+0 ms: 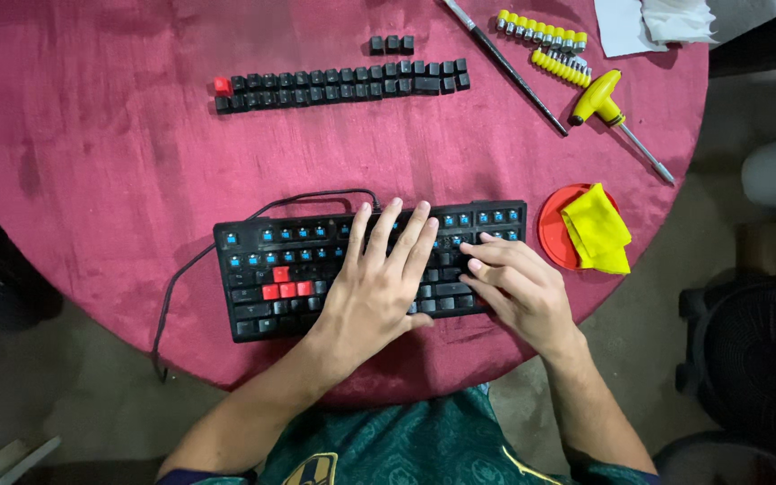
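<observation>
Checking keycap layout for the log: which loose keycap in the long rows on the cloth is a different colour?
The red keycap at the left end of the rows; every other is black.

A black keyboard [298, 269], flat on the red cloth, upper rows stripped to blue switches.

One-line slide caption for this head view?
Left hand flat and right hand fingering keys on a black, partly keycap-stripped keyboard on a round maroon-clothed table.
</observation>
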